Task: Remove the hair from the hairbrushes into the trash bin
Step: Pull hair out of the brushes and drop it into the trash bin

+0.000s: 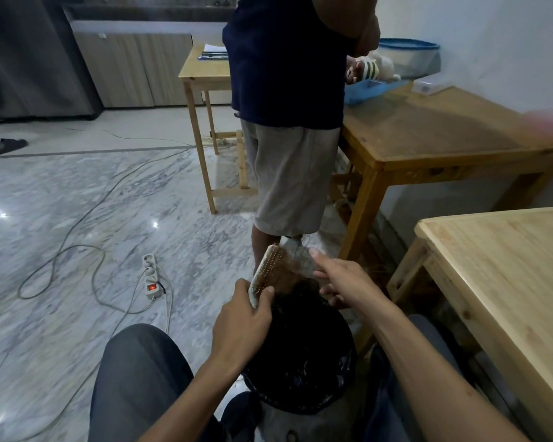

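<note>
Ideally, with the left hand (241, 317) gripping the hairbrush (266, 275) over the trash bin (300, 371), the right hand (342, 279), fingers pinching the hair (288, 274), pulls along the bristles, so that clumps fall inside.

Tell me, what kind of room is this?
Probably a room in a home, set up as a plain workspace: a polished marble floor, several wooden tables, cabinets along the far wall, and a power strip with cables trailing across the floor.
</note>
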